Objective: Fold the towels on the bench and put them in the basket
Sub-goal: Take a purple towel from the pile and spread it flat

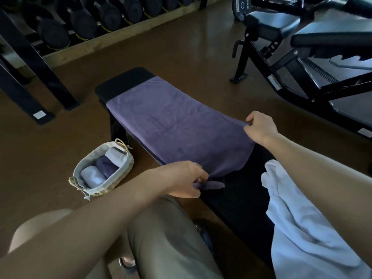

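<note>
On the desk lies the purple towel, spread flat. The left hand and the right hand each pinch a near corner. They should lift together, evenly, toward the far edge. The basket waits left, on the floor.
</note>
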The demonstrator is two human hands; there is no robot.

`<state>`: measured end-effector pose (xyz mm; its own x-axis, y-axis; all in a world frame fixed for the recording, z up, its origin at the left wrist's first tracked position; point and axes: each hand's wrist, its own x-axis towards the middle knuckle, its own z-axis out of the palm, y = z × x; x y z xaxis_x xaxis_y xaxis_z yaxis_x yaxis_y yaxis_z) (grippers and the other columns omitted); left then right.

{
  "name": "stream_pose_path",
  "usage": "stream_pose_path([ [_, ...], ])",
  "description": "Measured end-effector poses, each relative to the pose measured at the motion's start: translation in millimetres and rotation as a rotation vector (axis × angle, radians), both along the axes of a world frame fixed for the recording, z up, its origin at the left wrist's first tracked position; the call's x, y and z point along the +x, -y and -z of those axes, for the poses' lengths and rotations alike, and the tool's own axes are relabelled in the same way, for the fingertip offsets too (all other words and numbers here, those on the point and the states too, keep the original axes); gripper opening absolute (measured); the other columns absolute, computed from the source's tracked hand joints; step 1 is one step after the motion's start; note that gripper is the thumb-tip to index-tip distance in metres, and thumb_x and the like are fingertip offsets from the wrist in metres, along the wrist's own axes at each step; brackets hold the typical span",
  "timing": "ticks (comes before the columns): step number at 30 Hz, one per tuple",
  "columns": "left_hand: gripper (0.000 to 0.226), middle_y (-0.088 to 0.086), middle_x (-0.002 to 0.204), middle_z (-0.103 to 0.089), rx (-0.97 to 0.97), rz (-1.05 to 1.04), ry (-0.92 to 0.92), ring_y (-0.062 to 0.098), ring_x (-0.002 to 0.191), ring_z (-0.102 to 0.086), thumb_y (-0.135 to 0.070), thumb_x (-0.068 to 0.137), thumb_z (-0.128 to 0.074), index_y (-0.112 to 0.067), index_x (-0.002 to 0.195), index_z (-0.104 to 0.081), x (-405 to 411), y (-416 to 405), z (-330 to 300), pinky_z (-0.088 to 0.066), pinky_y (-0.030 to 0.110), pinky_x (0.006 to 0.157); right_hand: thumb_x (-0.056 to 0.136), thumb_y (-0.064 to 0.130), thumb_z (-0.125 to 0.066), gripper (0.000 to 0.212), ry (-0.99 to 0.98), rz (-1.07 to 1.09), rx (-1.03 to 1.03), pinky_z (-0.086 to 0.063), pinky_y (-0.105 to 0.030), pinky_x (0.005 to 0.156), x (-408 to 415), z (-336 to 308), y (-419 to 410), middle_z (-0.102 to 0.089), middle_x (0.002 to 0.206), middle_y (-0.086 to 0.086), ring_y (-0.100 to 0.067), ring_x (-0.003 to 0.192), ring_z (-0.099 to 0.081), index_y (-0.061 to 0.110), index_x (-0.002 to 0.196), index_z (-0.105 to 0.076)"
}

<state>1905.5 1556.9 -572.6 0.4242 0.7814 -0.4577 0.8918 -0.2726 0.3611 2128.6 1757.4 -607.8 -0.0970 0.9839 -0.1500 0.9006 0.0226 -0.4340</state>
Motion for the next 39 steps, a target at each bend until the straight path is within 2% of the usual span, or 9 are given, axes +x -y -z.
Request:
stream_pose_path([
  [5, 0.013, -0.009, 0.1, -0.051, 0.028, 0.055, -0.052, 0.016, 0.087, -0.055, -0.027, 0.085, -0.066, -0.03, 0.078, -0.055, -2, 9, 0, -0.051, 0.033, 0.067, 0.095, 0.017, -0.068, 0.033, -0.186, 0.127, 0.006, -0.049, -0.035, 0.089, 5, -3, -5, -0.063, 0.126, -0.009, -0.026, 0.115, -0.06, 0.016, 0.127, -0.061],
  [10, 0.008, -0.008, 0.089, -0.054, 0.086, 0.182, -0.159, 0.017, 0.082, -0.054, -0.03, 0.085, -0.063, -0.028, 0.08, -0.057, 6, 18, 10, -0.051, 0.037, 0.073, 0.102, 0.028, -0.06, 0.033, 0.104, 0.04, 0.06, -0.049, -0.04, 0.082, 11, 0, 7, -0.065, 0.122, -0.013, -0.034, 0.11, -0.063, 0.013, 0.131, -0.057],
  [14, 0.016, -0.006, 0.087, -0.057, 0.003, 0.055, -0.104, 0.019, 0.078, -0.057, -0.024, 0.087, -0.058, -0.025, 0.074, -0.049, 6, 19, 1, -0.049, 0.037, 0.064, 0.103, 0.034, -0.058, 0.032, 0.19, -0.002, 0.059, -0.049, -0.04, 0.08, 13, -4, 10, -0.066, 0.117, -0.013, -0.033, 0.105, -0.065, 0.013, 0.127, -0.059],
  [18, 0.024, -0.013, 0.092, -0.058, -0.115, -0.159, 0.036, 0.008, 0.083, -0.058, -0.025, 0.095, -0.056, -0.037, 0.075, -0.048, -3, 12, -17, -0.042, 0.025, 0.066, 0.1, 0.034, -0.06, 0.024, 0.081, 0.029, -0.121, -0.047, -0.036, 0.069, 9, -19, -6, -0.069, 0.103, -0.016, -0.027, 0.081, -0.063, 0.011, 0.096, -0.065],
  [23, 0.017, -0.01, 0.097, -0.065, -0.143, -0.239, 0.081, 0.01, 0.087, -0.065, -0.025, 0.088, -0.066, -0.038, 0.087, -0.055, -11, 10, -22, -0.05, 0.025, 0.069, 0.099, 0.029, -0.062, 0.022, 0.174, -0.014, -0.124, -0.05, -0.036, 0.069, 8, -28, -19, -0.067, 0.09, -0.012, -0.025, 0.078, -0.064, 0.008, 0.095, -0.069],
  [33, 0.01, -0.008, 0.094, -0.064, -0.157, -0.179, 0.035, 0.012, 0.084, -0.062, -0.032, 0.091, -0.06, -0.033, 0.081, -0.059, -8, 11, -6, -0.049, 0.026, 0.068, 0.09, 0.042, -0.069, 0.044, 0.001, 0.043, -0.495, -0.051, -0.05, 0.099, 11, -13, -9, -0.059, 0.118, -0.011, -0.035, 0.115, -0.058, 0.013, 0.118, -0.054],
  [35, 0.015, -0.009, 0.098, -0.062, -0.135, -0.109, -0.035, 0.01, 0.083, -0.062, -0.034, 0.09, -0.061, -0.037, 0.077, -0.054, -6, 12, -2, -0.048, 0.025, 0.066, 0.085, 0.03, -0.072, 0.036, 0.048, -0.014, -0.529, -0.055, -0.04, 0.08, 16, -19, -11, -0.061, 0.106, -0.013, -0.029, 0.096, -0.062, 0.008, 0.109, -0.059],
  [37, 0.023, -0.01, 0.1, -0.059, -0.092, -0.03, -0.084, 0.009, 0.079, -0.059, -0.035, 0.09, -0.062, -0.039, 0.072, -0.048, -3, 14, -1, -0.044, 0.025, 0.063, 0.087, 0.015, -0.069, 0.015, 0.1, -0.055, -0.497, -0.044, -0.027, 0.052, 23, -21, -13, -0.056, 0.082, -0.011, -0.019, 0.063, -0.053, 0.005, 0.095, -0.061],
  [39, 0.026, -0.008, 0.099, -0.054, -0.029, 0.063, -0.138, 0.009, 0.075, -0.054, -0.035, 0.091, -0.061, -0.035, 0.069, -0.046, 2, 17, 2, -0.04, 0.026, 0.06, 0.093, 0.011, -0.066, 0.012, 0.14, -0.071, -0.436, -0.034, -0.023, 0.043, 29, -18, -12, -0.049, 0.068, -0.009, -0.015, 0.047, -0.041, 0.006, 0.086, -0.059],
])
